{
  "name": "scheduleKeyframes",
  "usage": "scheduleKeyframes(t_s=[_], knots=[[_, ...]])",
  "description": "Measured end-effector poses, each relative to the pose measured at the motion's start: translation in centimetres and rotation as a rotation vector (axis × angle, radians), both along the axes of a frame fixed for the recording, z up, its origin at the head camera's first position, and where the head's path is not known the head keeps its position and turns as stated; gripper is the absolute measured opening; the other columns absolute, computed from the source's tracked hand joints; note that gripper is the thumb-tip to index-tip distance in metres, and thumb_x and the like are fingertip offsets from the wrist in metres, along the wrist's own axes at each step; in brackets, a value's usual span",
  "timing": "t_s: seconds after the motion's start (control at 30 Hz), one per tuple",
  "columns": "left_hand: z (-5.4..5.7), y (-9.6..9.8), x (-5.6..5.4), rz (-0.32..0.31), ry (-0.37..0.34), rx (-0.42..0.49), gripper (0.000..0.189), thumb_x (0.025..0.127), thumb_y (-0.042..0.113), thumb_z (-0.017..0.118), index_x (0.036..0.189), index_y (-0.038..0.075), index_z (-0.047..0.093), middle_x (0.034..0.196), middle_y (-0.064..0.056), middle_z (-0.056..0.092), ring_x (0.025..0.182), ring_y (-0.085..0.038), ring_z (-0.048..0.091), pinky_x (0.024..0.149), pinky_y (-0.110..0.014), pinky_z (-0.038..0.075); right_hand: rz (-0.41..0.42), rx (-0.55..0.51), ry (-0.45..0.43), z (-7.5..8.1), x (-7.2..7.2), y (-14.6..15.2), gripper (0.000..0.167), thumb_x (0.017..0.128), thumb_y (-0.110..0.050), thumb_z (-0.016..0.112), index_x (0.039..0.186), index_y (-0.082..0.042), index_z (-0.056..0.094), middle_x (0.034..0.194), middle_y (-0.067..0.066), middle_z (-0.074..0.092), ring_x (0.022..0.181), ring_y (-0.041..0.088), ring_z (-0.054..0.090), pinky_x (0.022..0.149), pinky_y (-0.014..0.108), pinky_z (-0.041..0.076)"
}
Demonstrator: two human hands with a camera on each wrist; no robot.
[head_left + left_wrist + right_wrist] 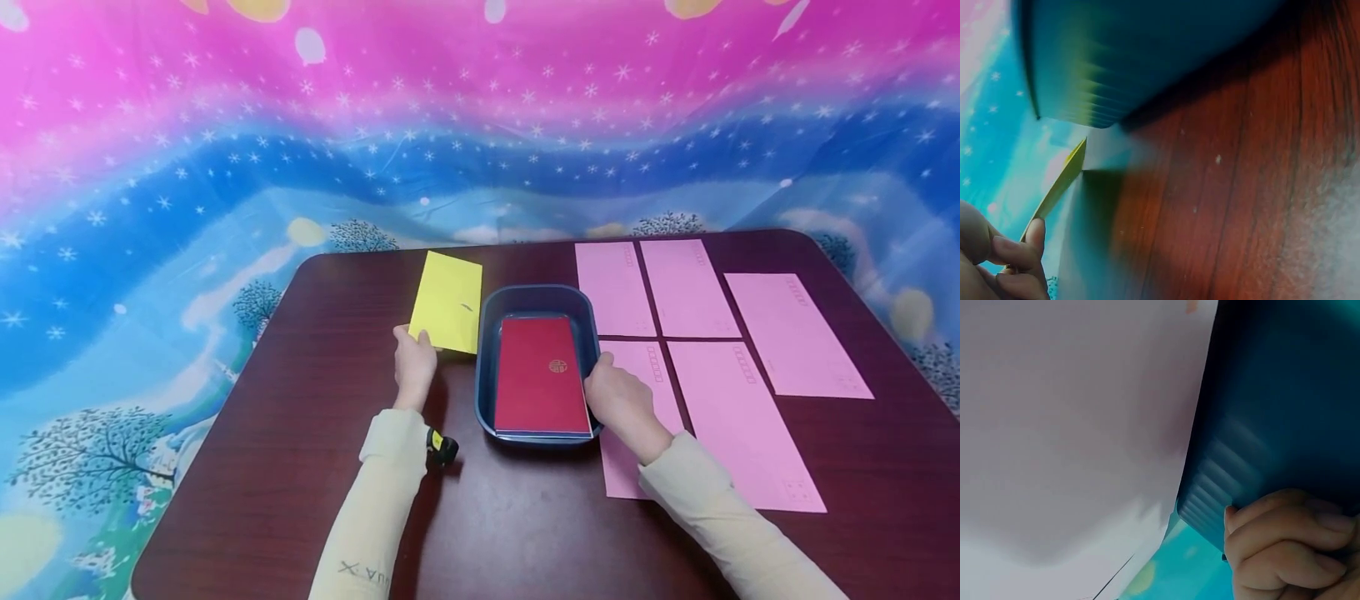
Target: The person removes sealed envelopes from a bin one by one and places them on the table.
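My left hand (417, 367) pinches a yellow envelope (447, 302) at its near end, thumb on top. In the left wrist view that envelope (1059, 181) appears edge-on, tilted above the tabletop. Right of it stands a dark blue plastic tray (482, 400) with rounded corners. A red envelope (536, 375) with a round gold emblem lies in the tray, on top of others whose edges show below it. My right hand (621, 396) grips the tray's right rim. Its curled fingers (1285, 540) lie against the ribbed outer wall in the right wrist view.
Several pink envelopes (686, 287) lie in rows on the right of the dark wooden table (300, 375), one (637, 458) partly under the right hand and sleeve. A wrist camera (442, 447) is strapped on the left wrist. A patterned cloth (480, 125) hangs behind the table.
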State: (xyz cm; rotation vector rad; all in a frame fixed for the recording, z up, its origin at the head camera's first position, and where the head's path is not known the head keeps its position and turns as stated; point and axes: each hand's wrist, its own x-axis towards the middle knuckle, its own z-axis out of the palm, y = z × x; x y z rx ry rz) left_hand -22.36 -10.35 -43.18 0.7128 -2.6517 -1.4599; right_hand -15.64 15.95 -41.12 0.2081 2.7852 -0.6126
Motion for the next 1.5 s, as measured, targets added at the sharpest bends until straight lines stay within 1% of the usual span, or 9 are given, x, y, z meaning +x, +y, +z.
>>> scheduleKeyframes(t_s=[0.1,0.17,0.27,0.37,0.47,0.63,0.8,0.97,1.5], knots=[[-0.3,0.3,-0.5,-0.020,-0.043,0.003,0.039,0.103,0.030,0.034,0.135,0.008,0.030,0.102,-0.016,0.069,0.100,-0.035,0.061,0.086,-0.045,0.042,0.002,0.003,0.005,0.0,0.0,0.0,0.047,0.096,-0.020,0.041,0.128,0.014,0.035,0.080,0.023,0.062,0.068,0.032,0.061,0.054,0.037,0.045],[-0.6,0.3,-0.7,-0.042,-0.079,0.004,0.047,0.102,0.033,0.037,0.139,0.005,0.026,0.114,-0.019,0.065,0.108,-0.036,0.059,0.093,-0.048,0.042,0.002,0.007,0.008,0.0,0.0,-0.1,0.048,0.096,-0.020,0.041,0.129,0.014,0.035,0.082,0.024,0.063,0.070,0.033,0.062,0.055,0.039,0.047],[-0.9,0.3,-0.7,-0.092,-0.136,0.046,0.069,0.097,0.034,0.046,0.146,0.000,0.012,0.137,-0.026,0.049,0.125,-0.036,0.049,0.106,-0.048,0.037,0.003,0.010,0.008,-0.1,0.1,-0.1,0.050,0.096,-0.020,0.041,0.131,0.015,0.034,0.085,0.026,0.064,0.073,0.034,0.063,0.058,0.042,0.049],[-1.1,0.4,-0.8,-0.124,-0.139,0.063,0.087,0.088,0.032,0.058,0.149,-0.002,0.004,0.144,-0.029,0.037,0.132,-0.036,0.042,0.112,-0.046,0.033,-0.001,0.008,0.005,-0.1,0.1,-0.1,0.049,0.095,-0.020,0.041,0.130,0.014,0.034,0.085,0.026,0.064,0.072,0.034,0.062,0.058,0.041,0.048],[-1.4,0.8,-0.9,-0.118,-0.113,0.032,0.089,0.084,0.031,0.064,0.147,-0.002,0.011,0.139,-0.029,0.043,0.126,-0.036,0.046,0.109,-0.046,0.037,-0.002,0.007,0.005,0.0,0.0,0.0,0.046,0.095,-0.020,0.041,0.127,0.013,0.035,0.083,0.025,0.063,0.071,0.033,0.062,0.056,0.040,0.047],[-1.8,1.4,-1.5,-0.074,-0.092,-0.055,0.085,0.083,0.031,0.070,0.144,0.000,0.019,0.132,-0.027,0.052,0.118,-0.038,0.054,0.101,-0.049,0.043,-0.005,0.010,0.002,0.0,0.1,0.1,0.047,0.096,-0.020,0.040,0.128,0.014,0.035,0.083,0.025,0.063,0.072,0.033,0.062,0.057,0.040,0.047],[-2.1,2.0,-2.0,-0.009,-0.048,-0.056,0.080,0.082,0.027,0.072,0.141,0.000,0.025,0.127,-0.026,0.054,0.114,-0.040,0.057,0.098,-0.050,0.045,-0.006,0.007,0.004,0.0,0.0,0.0,0.049,0.096,-0.021,0.040,0.130,0.014,0.034,0.084,0.025,0.064,0.071,0.033,0.062,0.057,0.040,0.048],[-2.2,2.2,-2.3,0.034,-0.044,-0.085,0.071,0.081,0.027,0.074,0.132,0.000,0.034,0.119,-0.025,0.058,0.108,-0.039,0.059,0.094,-0.050,0.047,-0.004,0.004,0.006,-0.1,-0.1,0.0,0.050,0.096,-0.021,0.040,0.132,0.014,0.033,0.085,0.025,0.064,0.070,0.032,0.062,0.055,0.038,0.047],[-2.1,1.9,-3.0,-0.005,-0.084,-0.150,0.069,0.083,0.032,0.071,0.132,-0.004,0.038,0.117,-0.025,0.059,0.106,-0.038,0.060,0.091,-0.049,0.049,-0.009,-0.010,0.007,-0.1,0.0,0.0,0.047,0.096,-0.021,0.044,0.128,0.013,0.036,0.073,0.018,0.060,0.061,0.027,0.059,0.051,0.034,0.045]])
